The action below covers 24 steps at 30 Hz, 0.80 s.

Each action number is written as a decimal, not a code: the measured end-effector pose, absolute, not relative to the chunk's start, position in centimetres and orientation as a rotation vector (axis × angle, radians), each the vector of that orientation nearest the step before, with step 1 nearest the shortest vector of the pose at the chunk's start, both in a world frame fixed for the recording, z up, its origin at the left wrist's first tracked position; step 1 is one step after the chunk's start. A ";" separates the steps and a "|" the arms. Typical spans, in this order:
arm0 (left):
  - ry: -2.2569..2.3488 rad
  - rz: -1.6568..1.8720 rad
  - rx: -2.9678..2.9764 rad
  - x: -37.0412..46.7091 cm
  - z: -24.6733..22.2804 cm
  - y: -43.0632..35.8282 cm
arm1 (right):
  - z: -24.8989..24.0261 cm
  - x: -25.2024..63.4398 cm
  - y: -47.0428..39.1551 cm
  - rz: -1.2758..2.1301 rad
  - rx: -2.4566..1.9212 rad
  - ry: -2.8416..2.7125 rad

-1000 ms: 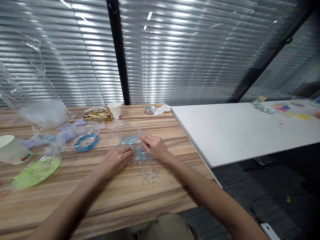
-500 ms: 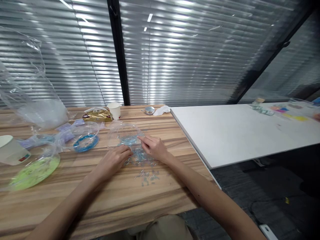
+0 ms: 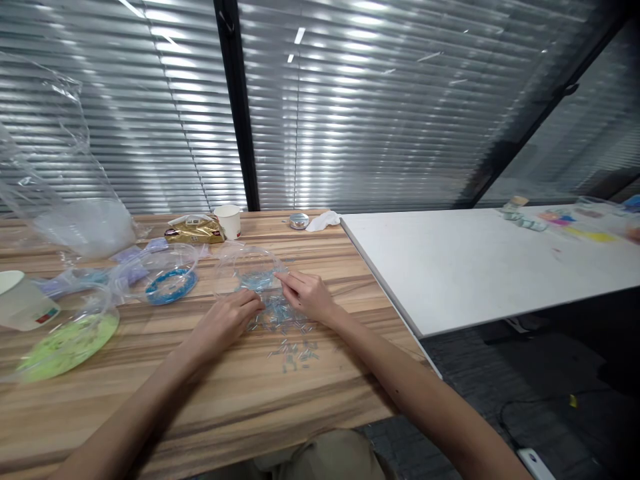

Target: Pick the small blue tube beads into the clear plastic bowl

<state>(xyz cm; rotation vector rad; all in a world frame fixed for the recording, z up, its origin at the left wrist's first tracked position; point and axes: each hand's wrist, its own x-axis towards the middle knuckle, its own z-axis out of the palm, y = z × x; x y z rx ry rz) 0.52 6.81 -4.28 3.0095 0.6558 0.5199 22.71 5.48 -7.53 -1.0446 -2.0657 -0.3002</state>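
Observation:
A clear plastic bowl (image 3: 234,261) with pale blue tube beads in its bottom lies before me, tipped toward me. Loose tube beads (image 3: 280,313) spill from its near edge over the wooden table. My left hand (image 3: 236,315) is at the bowl's near left edge, fingers curled together and tips among the beads. On the right, my right hand (image 3: 307,293) has thumb and forefinger pinched close to the bowl's rim. Whatever either hand pinches is too small to make out. More scattered tube beads (image 3: 295,352) lie nearer to me.
Left are a clear bowl with a blue bead ring (image 3: 171,287), a dish of yellow-green pieces (image 3: 70,347) and a paper cup (image 3: 25,300). Behind stand a gold packet (image 3: 195,230), another paper cup (image 3: 229,221), a round tin (image 3: 299,221) and a tissue (image 3: 323,221). A white table (image 3: 450,267) adjoins.

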 end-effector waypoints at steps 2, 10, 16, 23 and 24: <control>0.663 0.540 3.013 0.6 -4.2 6.8 | -7.5 22.7 5.5 -0.299 -1.052 -2.068; 0.669 0.529 3.006 0.6 -4.3 6.8 | -7.4 22.7 5.4 -0.343 -1.009 -2.050; 0.659 0.490 3.034 0.5 -4.5 7.0 | -7.5 22.7 5.5 -0.369 -1.034 -2.061; 0.633 0.513 3.031 0.6 -4.5 6.9 | -7.6 22.7 5.6 -0.350 -1.077 -2.102; 0.632 0.519 3.028 0.6 -4.5 6.9 | -7.6 22.7 5.6 -0.351 -1.072 -2.100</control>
